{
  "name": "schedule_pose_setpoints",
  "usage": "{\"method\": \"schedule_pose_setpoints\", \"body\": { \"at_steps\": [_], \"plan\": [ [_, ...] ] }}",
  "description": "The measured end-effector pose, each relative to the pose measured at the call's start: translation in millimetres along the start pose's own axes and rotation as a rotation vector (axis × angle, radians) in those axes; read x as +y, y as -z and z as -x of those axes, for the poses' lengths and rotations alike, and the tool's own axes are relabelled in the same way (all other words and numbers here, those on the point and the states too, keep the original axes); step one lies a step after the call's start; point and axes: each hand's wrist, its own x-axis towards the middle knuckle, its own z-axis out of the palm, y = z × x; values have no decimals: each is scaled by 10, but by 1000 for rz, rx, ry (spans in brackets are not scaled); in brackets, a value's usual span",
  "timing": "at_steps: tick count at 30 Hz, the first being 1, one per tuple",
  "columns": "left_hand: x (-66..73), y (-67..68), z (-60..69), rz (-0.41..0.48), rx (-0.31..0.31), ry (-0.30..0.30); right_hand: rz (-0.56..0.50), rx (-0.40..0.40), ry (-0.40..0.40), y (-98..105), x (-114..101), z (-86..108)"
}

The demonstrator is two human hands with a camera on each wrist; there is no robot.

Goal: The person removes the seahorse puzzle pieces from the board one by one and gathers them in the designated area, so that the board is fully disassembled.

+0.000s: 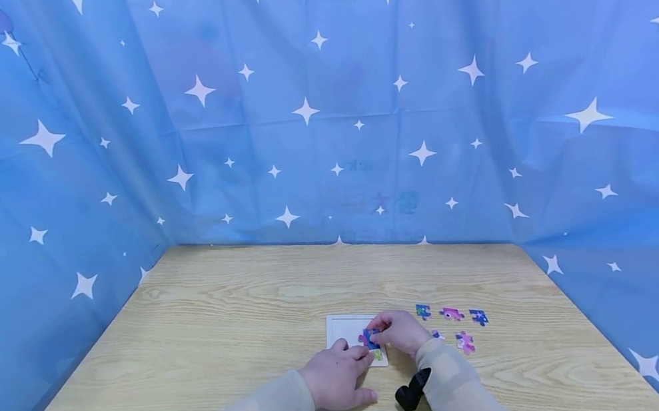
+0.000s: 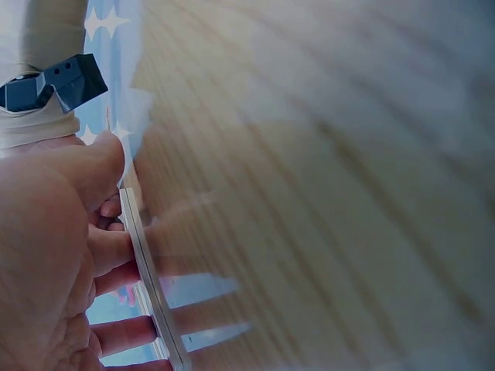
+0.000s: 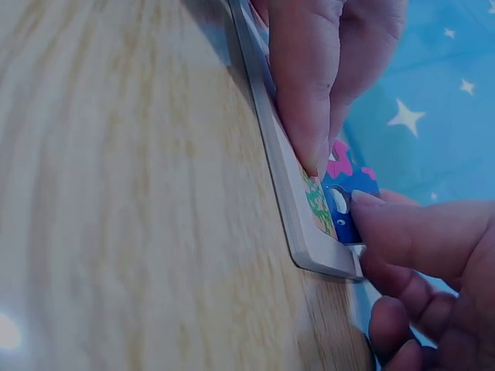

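Creased blue curtain (image 1: 345, 63), white 4-pointed stars (image 1: 305, 111), 1 pale wood-grain table (image 1: 238, 309)

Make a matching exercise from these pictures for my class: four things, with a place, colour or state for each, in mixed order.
Things
1. Backdrop
2. Right hand
3. Tray
4. Loose puzzle pieces

Descriptions
A. White-rimmed, partly covered by the left hand
B. Lying on the table to the right of the tray
C. Blue with white stars
D. Pinching a mostly blue piece

Pairs: 1-C; 2-D; 3-A; 4-B
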Motion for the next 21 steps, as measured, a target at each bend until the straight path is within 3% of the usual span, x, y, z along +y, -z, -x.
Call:
{"method": "schedule_pose_setpoints", "body": {
  "at_steps": [21],
  "plan": [
    [-4,-12,-7,-22,11,9,-44,-16,-36,40,26,-14]
  ]
}}
